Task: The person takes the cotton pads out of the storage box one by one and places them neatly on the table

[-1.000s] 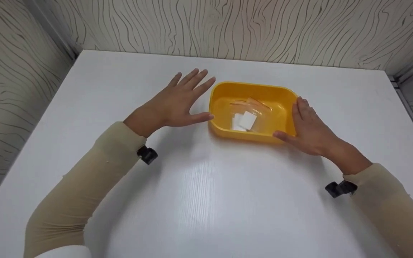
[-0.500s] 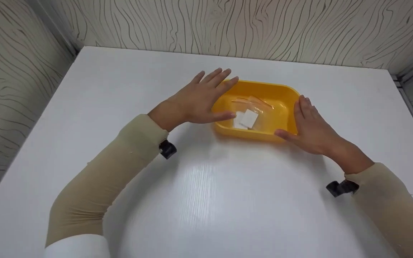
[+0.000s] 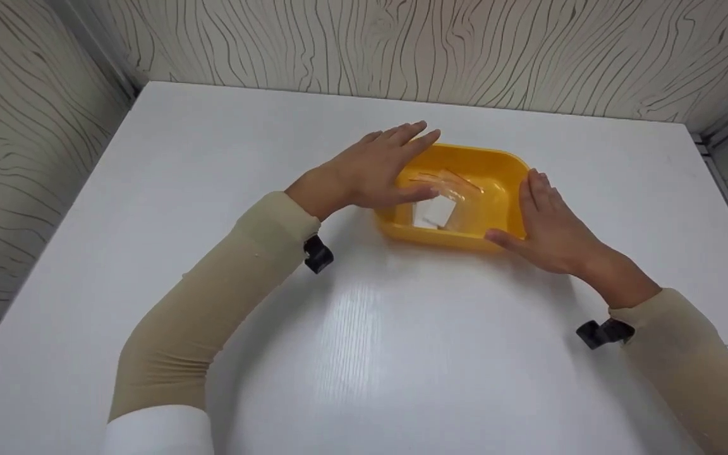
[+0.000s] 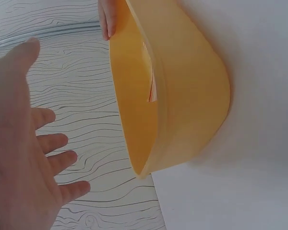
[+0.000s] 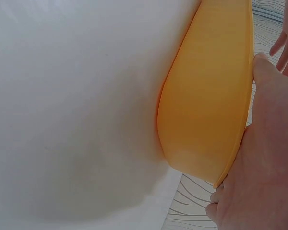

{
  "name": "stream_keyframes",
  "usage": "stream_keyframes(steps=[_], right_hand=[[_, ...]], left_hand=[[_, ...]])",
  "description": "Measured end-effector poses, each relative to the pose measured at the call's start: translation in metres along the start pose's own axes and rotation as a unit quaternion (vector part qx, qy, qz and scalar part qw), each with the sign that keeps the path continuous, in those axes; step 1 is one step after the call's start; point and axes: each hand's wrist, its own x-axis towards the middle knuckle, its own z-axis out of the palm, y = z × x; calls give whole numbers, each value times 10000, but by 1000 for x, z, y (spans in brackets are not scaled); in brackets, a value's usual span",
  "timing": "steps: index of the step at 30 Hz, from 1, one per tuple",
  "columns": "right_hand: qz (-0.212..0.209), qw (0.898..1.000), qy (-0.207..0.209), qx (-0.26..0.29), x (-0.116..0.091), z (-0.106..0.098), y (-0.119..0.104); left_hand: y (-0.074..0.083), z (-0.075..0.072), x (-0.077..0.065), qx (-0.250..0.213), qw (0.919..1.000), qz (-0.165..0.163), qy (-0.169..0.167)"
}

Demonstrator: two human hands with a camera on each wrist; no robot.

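Note:
A yellow plastic tub stands on the white table. In it lie clear zip bags with reddish seal strips and white rectangular pieces. My left hand, fingers spread, is over the tub's left end and hides that corner. In the left wrist view this hand shows straight fingers, nothing in them, apart from the tub wall. My right hand rests against the tub's right end, fingers straight, thumb over the front rim. The right wrist view shows that thumb at the rim.
The white table spreads in front of the tub and to both sides. A wood-grain patterned wall rises behind its far edge, with similar panels left and right. Black camera mounts sit on both wrists.
My left hand has moved right, from beside the tub's left end to over it. The right hand and the tub have stayed almost in place.

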Motion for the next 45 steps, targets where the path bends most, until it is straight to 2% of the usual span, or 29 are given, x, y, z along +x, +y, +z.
stream_keyframes(steps=[6,14,19,25,31,37,40,45], right_hand=[[-14,10000,-10,-22,-1,0,1],[-30,10000,-25,-26,-1,0,1],[18,10000,-56,28,-1,0,0],[24,10000,-49,20,-1,-1,0],[31,10000,-73,34,-1,-1,-1],[-55,10000,-45,40,-1,-1,-1],[-106,9999,-24,29,-1,-1,0],[-63,10000,-40,17,0,0,0]], left_hand=[[-2,-3,6,-622,9977,-192,-165],[-8,-2,17,-1508,9881,-206,-204],[-9,-1,25,-1974,9794,-298,-300],[-7,3,36,-2627,9628,-491,-402],[-3,7,46,-2847,9553,-613,-500],[-2,10,53,-3334,9372,-755,-698],[-2,11,56,-3504,9282,-947,-813],[-3,12,61,-3814,9085,-1366,-1027]])
